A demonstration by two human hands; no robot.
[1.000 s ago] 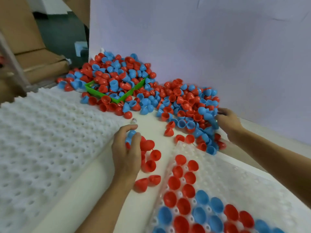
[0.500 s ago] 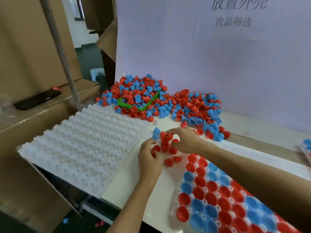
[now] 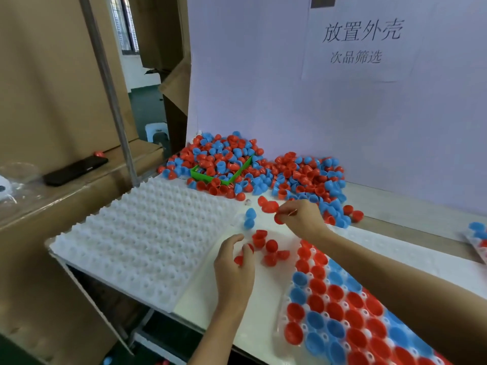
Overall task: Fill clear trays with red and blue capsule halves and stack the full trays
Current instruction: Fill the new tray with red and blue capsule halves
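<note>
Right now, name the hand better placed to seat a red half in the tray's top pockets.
Probably the right hand: it already pinches a red half just beyond the tray. The left hand sits farther from it.

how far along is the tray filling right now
Done: the near rows of the clear tray hold red and blue halves. In hand: the left hand and right hand each hold red halves above a few loose halves. Left: the tray's far pockets are empty, the big pile is unsorted, and the white tray stack holds none.
</note>
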